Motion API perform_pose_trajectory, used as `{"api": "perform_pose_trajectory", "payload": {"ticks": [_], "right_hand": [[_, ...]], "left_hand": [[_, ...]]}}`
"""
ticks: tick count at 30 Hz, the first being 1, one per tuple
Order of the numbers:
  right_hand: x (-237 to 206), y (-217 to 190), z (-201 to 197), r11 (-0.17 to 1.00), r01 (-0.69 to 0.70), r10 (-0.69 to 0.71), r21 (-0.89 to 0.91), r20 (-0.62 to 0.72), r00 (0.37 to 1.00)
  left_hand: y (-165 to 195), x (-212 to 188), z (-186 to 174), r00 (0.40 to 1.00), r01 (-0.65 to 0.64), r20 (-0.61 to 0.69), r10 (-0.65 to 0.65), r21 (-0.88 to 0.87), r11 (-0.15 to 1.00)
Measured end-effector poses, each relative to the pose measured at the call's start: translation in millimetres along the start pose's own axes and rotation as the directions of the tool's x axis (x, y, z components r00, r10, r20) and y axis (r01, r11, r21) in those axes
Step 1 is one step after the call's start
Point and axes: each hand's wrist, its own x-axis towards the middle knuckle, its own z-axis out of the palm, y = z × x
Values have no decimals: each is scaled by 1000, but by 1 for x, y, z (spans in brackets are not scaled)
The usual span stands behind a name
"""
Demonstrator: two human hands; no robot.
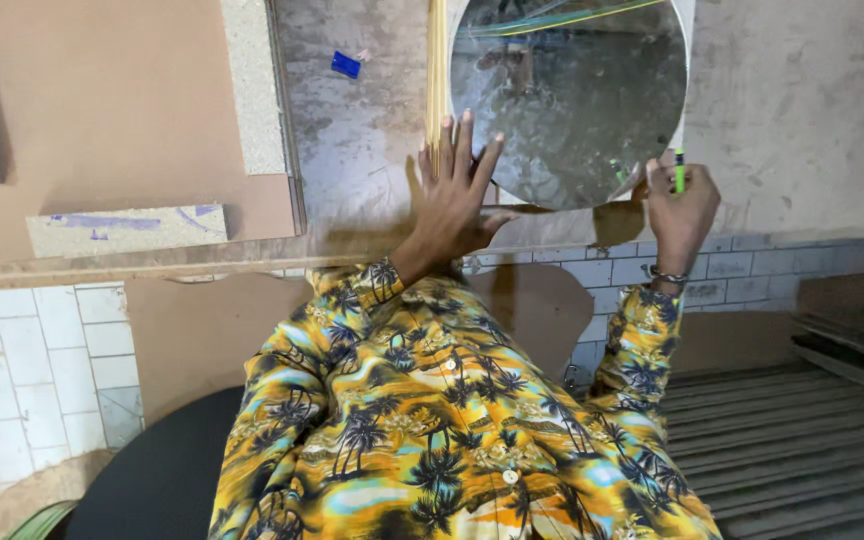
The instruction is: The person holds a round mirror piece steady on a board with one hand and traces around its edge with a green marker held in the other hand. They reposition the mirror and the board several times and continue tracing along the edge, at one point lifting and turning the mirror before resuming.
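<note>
While the left hand (455, 190) lies flat with its fingers spread wide, it presses on the board (352, 150) right at the left rim of the mirror (567, 100), fingertips reaching onto the glass edge; it grips nothing. Just beside that hand a thin bundle of sticks (436, 70) runs up the board. The right hand (680, 205) is closed around a green pen (679, 170), tip pointing up, and rests against the lower right rim of the mirror, a bracelet (668, 274) at its wrist.

Round and unframed, the mirror lies flat on the grey, worn board, between the two hands. It looks stiff, smooth and brittle, probably slippery on its face and sharp at the rim, so it is best taken by opposite edges with both hands and kept level. Further out, a brown panel (122, 100) lies to the left, with a small blue scrap (346, 65) near it, and white tiles (22, 360) show below.
</note>
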Motion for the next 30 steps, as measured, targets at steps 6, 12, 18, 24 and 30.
{"api": "perform_pose_trajectory", "payload": {"ticks": [6,12,18,24,30], "right_hand": [[4,12,12,713,-357,124,604,392,912],[27,-29,-27,239,-533,68,812,534,843],[-19,-107,-23,99,-421,34,902,419,907],[-65,-194,50,47,-585,-300,810,570,765],[-102,-322,159,291,-631,-119,719,682,722]], "left_hand": [[14,-4,10,978,-134,-156,140,49,990],[-23,-44,-19,865,7,-458,-204,-395,919],[-75,-42,-86,895,147,109,-432,-988,54],[-97,-112,-169,822,-189,-313,-477,-938,290],[-176,-202,-257,669,284,-259,-696,-776,563]]}}
